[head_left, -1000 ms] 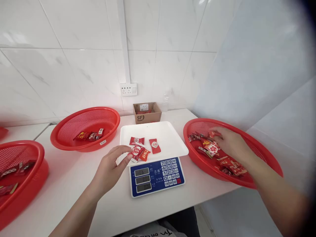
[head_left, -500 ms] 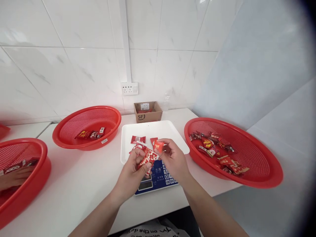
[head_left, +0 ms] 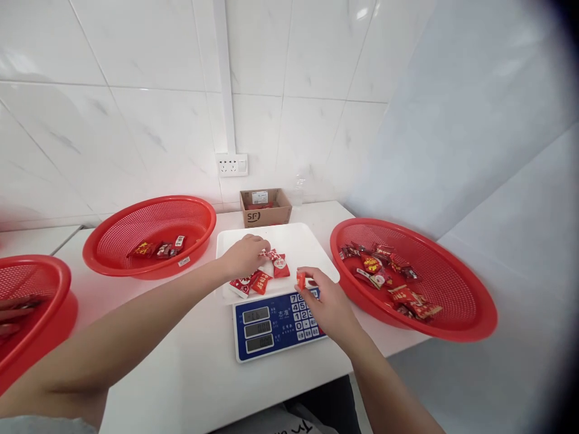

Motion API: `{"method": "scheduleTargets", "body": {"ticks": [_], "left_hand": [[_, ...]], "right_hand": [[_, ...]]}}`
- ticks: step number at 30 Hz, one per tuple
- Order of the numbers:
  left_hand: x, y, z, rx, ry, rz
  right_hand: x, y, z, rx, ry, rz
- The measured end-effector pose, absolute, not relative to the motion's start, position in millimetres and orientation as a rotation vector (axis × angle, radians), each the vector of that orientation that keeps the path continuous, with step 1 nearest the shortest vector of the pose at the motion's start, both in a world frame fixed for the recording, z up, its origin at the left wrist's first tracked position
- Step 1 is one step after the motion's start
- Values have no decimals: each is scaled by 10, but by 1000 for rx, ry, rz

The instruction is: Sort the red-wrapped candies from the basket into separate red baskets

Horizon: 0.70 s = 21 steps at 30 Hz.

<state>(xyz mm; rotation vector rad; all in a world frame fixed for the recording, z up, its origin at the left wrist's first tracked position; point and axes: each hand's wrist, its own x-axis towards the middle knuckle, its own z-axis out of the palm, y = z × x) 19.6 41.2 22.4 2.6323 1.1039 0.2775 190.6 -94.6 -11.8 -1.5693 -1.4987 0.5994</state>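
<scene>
My left hand (head_left: 248,254) reaches over the white pan (head_left: 294,235) of a digital scale, its fingers closed on a red-and-white snack packet (head_left: 271,254) that is partly hidden. Just below and beside it, several red packets lie on the pan, among them a red packet with a round white label (head_left: 281,265) and an orange-red packet (head_left: 260,282). Over the near right edge of the pan, my right hand (head_left: 326,302) pinches a small red wrapped packet (head_left: 301,279) between thumb and fingers. The scale's blue keypad panel (head_left: 280,346) lies below my hands.
On the right stands a red basket (head_left: 479,295) of mixed packets. Two more red baskets, a far one (head_left: 108,265) and a near one (head_left: 58,301), stand on the left; another person's hand (head_left: 13,313) is inside the near one. A cardboard box (head_left: 271,217) sits behind the scale.
My left hand has moved forward over the pan with the red-and-white packet, away from my right hand. My right hand has shifted slightly right and down with its small packet. The scale displays are now uncovered.
</scene>
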Motion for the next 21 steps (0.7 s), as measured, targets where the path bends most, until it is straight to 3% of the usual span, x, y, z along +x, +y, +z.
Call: {"method": "scheduleTargets", "body": {"ticks": [9, 16, 21], "left_hand": [[280, 520, 167, 2753, 1044, 121], [-77, 319, 138, 2600, 899, 247], [-199, 240, -22, 2642, 894, 8]], "right_hand": [[1768, -611, -107, -1640, -1970, 450], [1905, -797, -77, -1577, -1828, 454], [1952, -949, -103, -1521, -1740, 426]]}}
